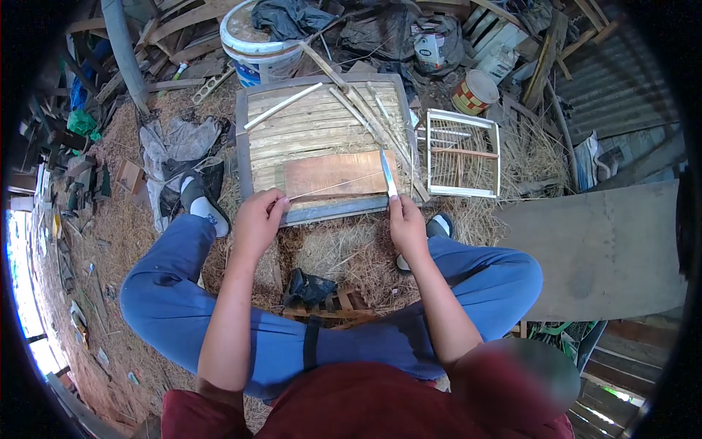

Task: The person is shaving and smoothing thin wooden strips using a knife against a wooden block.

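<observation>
Between left fingers (275,194), thin stick (335,186)

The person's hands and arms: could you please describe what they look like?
The left hand and right hand are ungloved; the forearms are bare, without watch or cable. The left sleeve is short and maroon; the right sleeve, also maroon, is partly blurred.

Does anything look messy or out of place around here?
A bit: one long stick lies slantwise across the low wooden table, jutting past its far edge, out of line with its planks. Loose straw is strewn underfoot, and crumpled black plastic lies on the white bucket, looking untidy.
</observation>
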Tool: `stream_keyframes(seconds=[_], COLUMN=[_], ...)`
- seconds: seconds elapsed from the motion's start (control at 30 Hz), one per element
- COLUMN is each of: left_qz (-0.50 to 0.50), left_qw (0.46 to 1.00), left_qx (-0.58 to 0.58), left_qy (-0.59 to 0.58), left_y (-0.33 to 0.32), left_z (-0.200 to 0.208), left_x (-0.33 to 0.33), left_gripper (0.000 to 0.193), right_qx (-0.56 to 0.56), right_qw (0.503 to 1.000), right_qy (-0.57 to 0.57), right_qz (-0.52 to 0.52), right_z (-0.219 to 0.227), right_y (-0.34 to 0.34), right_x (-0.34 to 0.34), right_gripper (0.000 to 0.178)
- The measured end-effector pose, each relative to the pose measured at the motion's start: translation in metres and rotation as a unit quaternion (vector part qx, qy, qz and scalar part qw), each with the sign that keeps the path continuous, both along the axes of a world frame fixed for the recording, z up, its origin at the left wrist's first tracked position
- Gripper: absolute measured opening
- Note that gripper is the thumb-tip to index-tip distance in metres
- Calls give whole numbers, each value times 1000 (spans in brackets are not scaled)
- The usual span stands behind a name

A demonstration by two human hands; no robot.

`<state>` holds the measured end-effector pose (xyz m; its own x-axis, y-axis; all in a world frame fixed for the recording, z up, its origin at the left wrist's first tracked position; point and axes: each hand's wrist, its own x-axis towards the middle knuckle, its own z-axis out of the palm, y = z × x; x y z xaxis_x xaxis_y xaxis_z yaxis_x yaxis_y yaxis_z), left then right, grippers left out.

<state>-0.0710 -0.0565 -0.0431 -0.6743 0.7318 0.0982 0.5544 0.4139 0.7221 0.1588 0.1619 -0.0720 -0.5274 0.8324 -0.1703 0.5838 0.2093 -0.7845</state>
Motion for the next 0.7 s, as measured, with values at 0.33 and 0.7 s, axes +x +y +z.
stream_keyframes(seconds=[0.33,0.7], left_qz=[1,4], left_qw=[1000,1000], left_qx=[12,24], left_qy=[-4,9], left_y=[1,4], left_z=[0,2], left_x=[2,5], left_gripper=[15,17], right_qx=[-3,63], right_qw=[1000,998], right_qy=[-11,4], right_qz=[4,17], right_z=[-2,-3], right_y=[1,-13], right_x=[0,-4], right_gripper=[35,35])
